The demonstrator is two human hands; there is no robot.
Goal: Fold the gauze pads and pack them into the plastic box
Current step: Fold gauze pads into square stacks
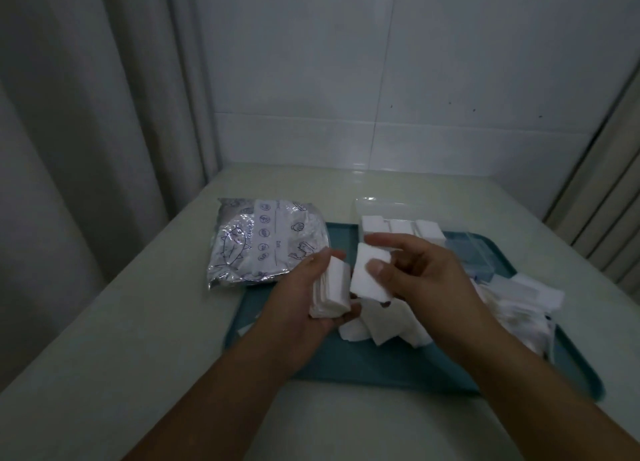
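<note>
My left hand [304, 287] cradles a stack of folded white gauze pads [330, 289] in its palm above the teal tray [398, 367]. My right hand [426, 270] pinches another folded gauze pad [369, 273] between thumb and fingers, just right of the stack. Behind my hands stands the clear plastic box [377, 211] with three rows of folded pads [401, 228] inside. Loose unfolded gauze [381, 329] lies on the tray beneath my hands.
A silvery printed zip bag [263, 242] lies left of the tray on the pale table [138, 322]. Crumpled gauze and clear wrappers [519, 305] pile at the tray's right side. A tiled wall stands behind; curtains hang at left and right.
</note>
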